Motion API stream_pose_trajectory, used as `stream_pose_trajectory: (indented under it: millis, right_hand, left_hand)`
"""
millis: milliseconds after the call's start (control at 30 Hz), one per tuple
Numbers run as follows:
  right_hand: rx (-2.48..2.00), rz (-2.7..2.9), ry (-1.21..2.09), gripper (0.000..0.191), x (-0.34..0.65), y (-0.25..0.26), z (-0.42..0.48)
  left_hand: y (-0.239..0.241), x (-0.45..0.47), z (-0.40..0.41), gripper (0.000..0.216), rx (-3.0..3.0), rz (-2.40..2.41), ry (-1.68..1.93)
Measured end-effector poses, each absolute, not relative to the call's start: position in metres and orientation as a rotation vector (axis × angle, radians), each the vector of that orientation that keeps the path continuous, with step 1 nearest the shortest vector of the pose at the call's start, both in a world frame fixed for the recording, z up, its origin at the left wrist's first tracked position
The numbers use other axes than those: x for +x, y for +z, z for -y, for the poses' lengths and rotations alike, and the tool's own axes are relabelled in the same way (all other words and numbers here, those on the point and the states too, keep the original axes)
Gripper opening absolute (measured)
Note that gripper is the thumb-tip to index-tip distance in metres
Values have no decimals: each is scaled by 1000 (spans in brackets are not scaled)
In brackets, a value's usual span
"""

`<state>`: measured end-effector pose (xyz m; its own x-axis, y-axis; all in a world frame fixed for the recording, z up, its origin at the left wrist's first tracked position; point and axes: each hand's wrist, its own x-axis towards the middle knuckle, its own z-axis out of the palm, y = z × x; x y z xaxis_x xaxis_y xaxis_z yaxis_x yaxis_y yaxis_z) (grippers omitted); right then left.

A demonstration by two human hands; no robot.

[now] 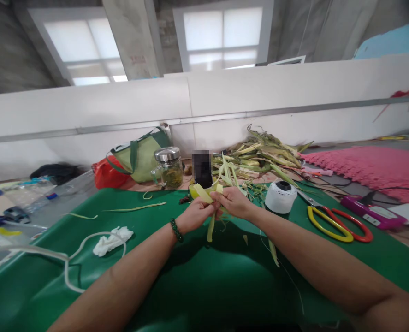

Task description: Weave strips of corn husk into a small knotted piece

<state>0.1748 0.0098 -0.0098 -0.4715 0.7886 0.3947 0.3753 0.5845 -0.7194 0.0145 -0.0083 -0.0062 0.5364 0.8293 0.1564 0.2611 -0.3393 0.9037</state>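
My left hand (194,215), with a dark green bead bracelet on its wrist, pinches a pale yellow-green strip of corn husk (203,192). Fingertips of my right hand (234,203) close on the same husk right beside the left ones. The two hands meet above the green mat. One end of the husk sticks up over the fingers and another hangs below them; the part between the fingertips is hidden. Just behind the hands stands a dark, partly blurred-out object (203,175). To the right sits a cone of white thread (280,199).
Scissors (345,227) with red and yellow handles lie at the right, near a purple power strip (373,212). A husk pile (263,150), a glass jar (169,173) and a green bag (142,157) line the back. Crumpled tissue (112,240) and a white cable (67,272) lie left.
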Motion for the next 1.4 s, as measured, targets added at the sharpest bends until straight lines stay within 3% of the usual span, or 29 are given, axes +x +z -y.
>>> stream_pose_trajectory:
  millis: [100, 267, 433, 533, 667, 933, 1233, 1400]
  right_hand:
    - [-960, 2100, 390, 53, 176, -8, -10]
    - [-971, 2042, 320, 53, 172, -6, -8]
    - [-1035, 1984, 507, 61, 173, -6, -11]
    - [-957, 2066, 908, 63, 179, -4, -14]
    - [-821, 2136, 1266, 51, 187, 2, -15]
    - [-749, 2181, 1277, 44, 202, 14, -16]
    - [-782, 2190, 1260, 45, 203, 17, -14]
    - [-903, 1802, 1216, 48, 208, 11, -29]
  left_hand:
    - [-5, 13, 10, 43, 1883, -966, 752]
    - [-5, 13, 11, 37, 1979, -1039, 819]
    - [-4, 14, 12, 38, 1837, -956, 818]
    - [-3, 12, 10, 44, 1795, -888, 864]
    - [-2, 6, 3, 46, 1789, -900, 927]
    - [5, 2, 7, 38, 2102, -899, 893]
    - [11, 0, 8, 36, 1962, -888, 863]
    - [10, -4, 2, 36, 1682, -1018, 995]
